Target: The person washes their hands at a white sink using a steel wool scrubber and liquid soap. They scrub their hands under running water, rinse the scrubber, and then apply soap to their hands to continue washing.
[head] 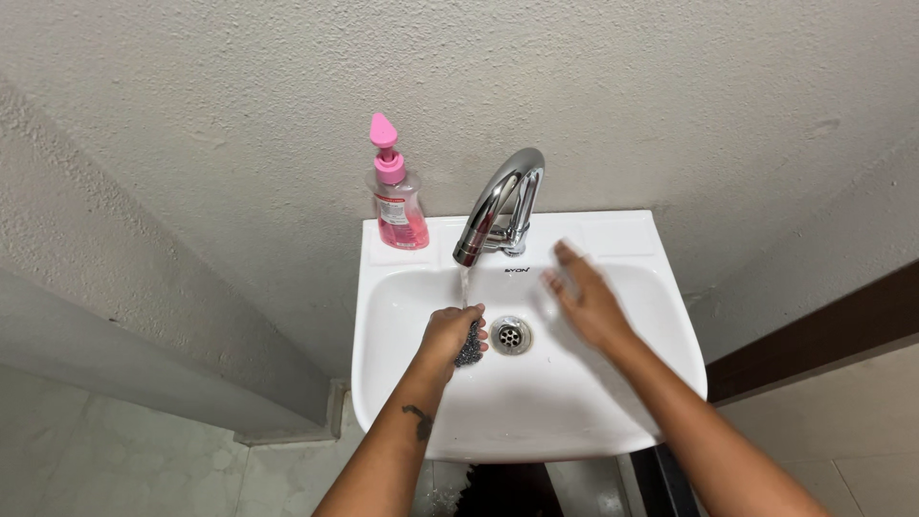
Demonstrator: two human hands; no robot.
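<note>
My left hand (448,330) is closed around a grey steel-wool scrubber (469,347) and holds it under the thin stream of water (464,285) running from the chrome tap (500,206). It sits low in the white wash basin (574,421), just left of the metal drain (511,335). My right hand (584,299) hovers over the right side of the bowl, fingers apart and blurred, holding nothing, its fingertips close to the tap's base.
A pink pump bottle of liquid soap (394,191) stands on the basin's back left corner. The basin hangs on a rough white wall. Pale floor tiles (115,460) lie below left, and a dark wooden edge (823,335) runs at the right.
</note>
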